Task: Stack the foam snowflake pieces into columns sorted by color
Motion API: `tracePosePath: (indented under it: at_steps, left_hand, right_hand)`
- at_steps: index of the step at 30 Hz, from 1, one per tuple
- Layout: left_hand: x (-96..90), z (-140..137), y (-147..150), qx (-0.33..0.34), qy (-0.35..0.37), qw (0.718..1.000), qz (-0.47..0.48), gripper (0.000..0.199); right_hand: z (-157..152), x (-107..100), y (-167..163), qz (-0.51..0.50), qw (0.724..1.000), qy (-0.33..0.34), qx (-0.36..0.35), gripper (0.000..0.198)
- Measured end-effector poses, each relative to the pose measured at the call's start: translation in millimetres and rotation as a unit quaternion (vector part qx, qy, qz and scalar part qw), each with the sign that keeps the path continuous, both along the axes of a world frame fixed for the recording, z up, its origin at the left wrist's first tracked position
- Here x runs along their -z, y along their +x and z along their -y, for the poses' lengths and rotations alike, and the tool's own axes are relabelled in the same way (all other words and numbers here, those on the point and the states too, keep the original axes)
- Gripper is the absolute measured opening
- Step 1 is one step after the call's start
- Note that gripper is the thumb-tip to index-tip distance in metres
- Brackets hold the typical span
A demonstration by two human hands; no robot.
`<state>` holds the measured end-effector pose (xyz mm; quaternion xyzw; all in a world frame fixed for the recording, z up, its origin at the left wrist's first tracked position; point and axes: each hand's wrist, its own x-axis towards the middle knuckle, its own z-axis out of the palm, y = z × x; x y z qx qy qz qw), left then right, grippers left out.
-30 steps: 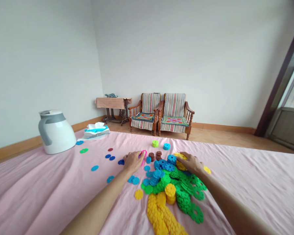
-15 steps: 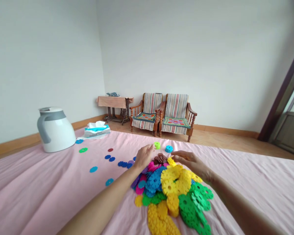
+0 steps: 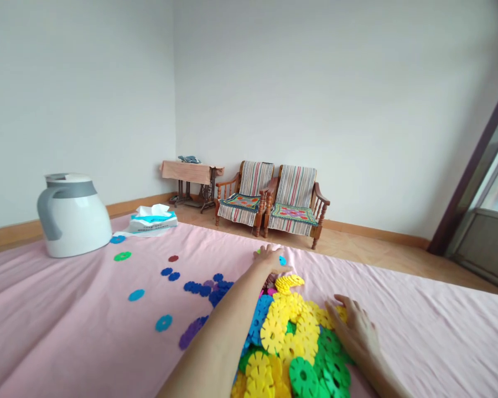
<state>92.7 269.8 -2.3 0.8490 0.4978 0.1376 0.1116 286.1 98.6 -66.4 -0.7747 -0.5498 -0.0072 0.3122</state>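
Note:
A heap of notched plastic discs lies on the pink sheet, with yellow discs on top, green discs to the right and blue discs beside my left forearm. My left hand reaches past the heap's far edge, fingers spread, over a light blue disc and a mostly covered light green one. Maroon discs show just under its wrist. My right hand is open at the heap's right side, its fingertips against yellow discs. My left forearm hides part of the heap.
Loose dark blue discs, purple discs and single light blue ones lie left of the heap. A white and grey jug and a tissue box stand at the back left. Beyond the sheet's edge are two wooden armchairs and a cloth-covered table.
My left hand has moved right and forward over the far discs. My right hand has drawn back to the heap's right side. The view has shifted, and several discs in the heap have moved.

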Motion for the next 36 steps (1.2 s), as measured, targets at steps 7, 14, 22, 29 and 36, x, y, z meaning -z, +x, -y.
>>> tracePosePath:
  at_steps: [7,14,22,29,36]
  left_hand:
    - [-1.8,15.6,-11.8,0.085,0.003,0.995,-0.044,0.032]
    - [-14.0,40.5,-50.5,0.148,0.011,0.989,0.024,0.027]
    - [-30.2,105.8,-87.8,0.220,0.016,0.968,0.117,0.062]
    - [-26.3,98.0,-188.8,-0.055,0.059,0.992,0.095,0.032]
    - [9.2,90.3,-275.6,-0.308,0.034,0.951,0.010,0.064]
  right_hand:
    - [0.9,-6.5,-3.6,0.018,0.999,-0.021,0.029,0.053]
    - [-3.7,3.3,5.1,0.057,0.998,-0.005,-0.016,0.044]
    - [-17.8,-7.6,-37.6,-0.100,0.987,0.032,-0.120,0.030]
    - [-8.5,-43.3,-51.8,-0.204,0.954,0.046,-0.217,0.036]
    - [-4.9,-5.3,-8.3,-0.218,0.968,0.028,-0.117,0.040]
